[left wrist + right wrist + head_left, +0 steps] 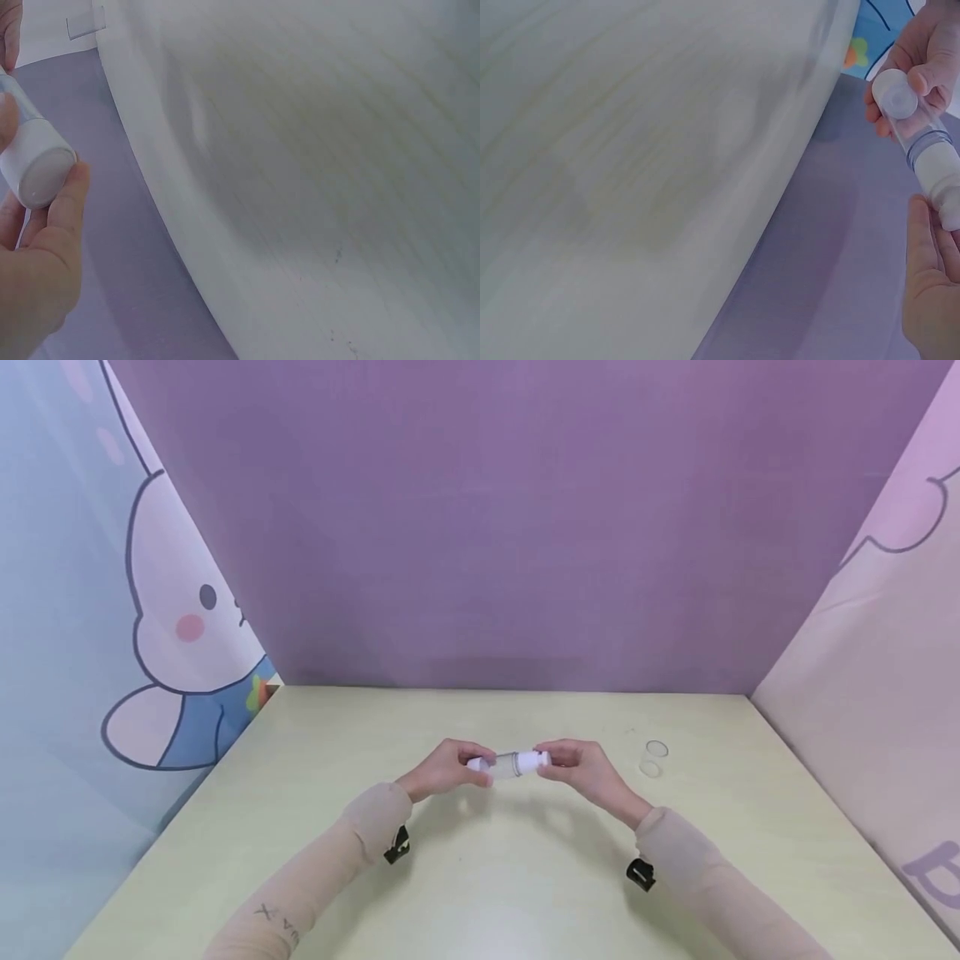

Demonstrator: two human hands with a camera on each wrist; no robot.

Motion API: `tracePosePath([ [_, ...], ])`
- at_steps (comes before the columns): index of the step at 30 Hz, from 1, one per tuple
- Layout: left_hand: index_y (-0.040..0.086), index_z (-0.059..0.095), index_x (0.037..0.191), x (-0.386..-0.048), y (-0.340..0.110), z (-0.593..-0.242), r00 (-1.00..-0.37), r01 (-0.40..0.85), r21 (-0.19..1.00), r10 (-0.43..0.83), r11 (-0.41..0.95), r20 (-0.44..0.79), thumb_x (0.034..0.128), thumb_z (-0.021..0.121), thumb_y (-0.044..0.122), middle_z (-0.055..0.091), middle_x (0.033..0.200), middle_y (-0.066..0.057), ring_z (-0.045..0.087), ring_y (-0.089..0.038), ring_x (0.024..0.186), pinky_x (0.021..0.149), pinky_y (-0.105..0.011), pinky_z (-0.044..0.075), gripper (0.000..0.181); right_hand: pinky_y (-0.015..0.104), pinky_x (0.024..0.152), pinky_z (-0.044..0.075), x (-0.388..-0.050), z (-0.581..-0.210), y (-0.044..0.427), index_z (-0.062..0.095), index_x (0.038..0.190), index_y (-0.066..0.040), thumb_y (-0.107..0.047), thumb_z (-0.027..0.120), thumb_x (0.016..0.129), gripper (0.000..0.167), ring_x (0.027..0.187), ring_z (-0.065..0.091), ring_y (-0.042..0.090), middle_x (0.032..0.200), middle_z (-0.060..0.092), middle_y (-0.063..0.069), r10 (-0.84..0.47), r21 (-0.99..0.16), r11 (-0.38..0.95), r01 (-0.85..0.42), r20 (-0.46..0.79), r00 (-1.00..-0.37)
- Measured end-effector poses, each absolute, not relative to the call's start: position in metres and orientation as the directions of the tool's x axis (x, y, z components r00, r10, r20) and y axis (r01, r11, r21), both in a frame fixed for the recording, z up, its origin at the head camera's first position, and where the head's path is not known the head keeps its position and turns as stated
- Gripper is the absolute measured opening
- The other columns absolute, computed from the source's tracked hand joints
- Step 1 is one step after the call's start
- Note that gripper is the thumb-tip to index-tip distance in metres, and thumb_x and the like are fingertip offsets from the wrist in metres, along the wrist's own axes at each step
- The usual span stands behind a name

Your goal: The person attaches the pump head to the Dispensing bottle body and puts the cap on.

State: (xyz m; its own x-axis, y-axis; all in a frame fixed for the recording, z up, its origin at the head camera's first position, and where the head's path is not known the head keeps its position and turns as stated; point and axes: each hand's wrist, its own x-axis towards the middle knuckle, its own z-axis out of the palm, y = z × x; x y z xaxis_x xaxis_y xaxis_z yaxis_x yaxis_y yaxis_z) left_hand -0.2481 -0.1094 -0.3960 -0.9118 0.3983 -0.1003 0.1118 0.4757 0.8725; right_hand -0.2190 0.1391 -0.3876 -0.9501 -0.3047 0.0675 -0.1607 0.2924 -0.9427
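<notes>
A small bottle (504,766), clear in the middle and white at both ends, lies almost level between the two hands above the table. My left hand (447,767) grips its left end; the left wrist view shows fingers and thumb around the white base (46,169). At the other end, my right hand (583,770) pinches the white top between thumb and fingers. In the right wrist view the bottle's clear section (916,129) has rings at its edge, and the fingers of my right hand (934,289) lie along the white top (939,171).
On the pale table (525,877), a clear round-ended object (651,768) lies to the right of my right hand. A purple panel (510,527) stands behind the table, with printed cloth (60,610) at the left and more cloth (885,677) at the right.
</notes>
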Motion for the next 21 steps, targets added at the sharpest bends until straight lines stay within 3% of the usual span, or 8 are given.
tracePosePath([
  [21, 0.014, 0.066, 0.111, -0.2471, -0.1096, -0.3935, -0.912, 0.116, 0.867, 0.398, 0.485, -0.101, 0.076, 0.073, 0.013, 0.064, 0.114, -0.005, 0.057, -0.018, 0.099, 0.083, -0.035, 0.046, 0.036, 0.034, 0.083, 0.051, -0.2153, -0.384, 0.1377, 0.061, 0.116, -0.002, -0.016, 0.069, 0.082, 0.038, 0.103, 0.062, 0.028, 0.115, 0.062, 0.018, -0.289, -0.929, 0.329, -0.17, 0.072, -0.955],
])
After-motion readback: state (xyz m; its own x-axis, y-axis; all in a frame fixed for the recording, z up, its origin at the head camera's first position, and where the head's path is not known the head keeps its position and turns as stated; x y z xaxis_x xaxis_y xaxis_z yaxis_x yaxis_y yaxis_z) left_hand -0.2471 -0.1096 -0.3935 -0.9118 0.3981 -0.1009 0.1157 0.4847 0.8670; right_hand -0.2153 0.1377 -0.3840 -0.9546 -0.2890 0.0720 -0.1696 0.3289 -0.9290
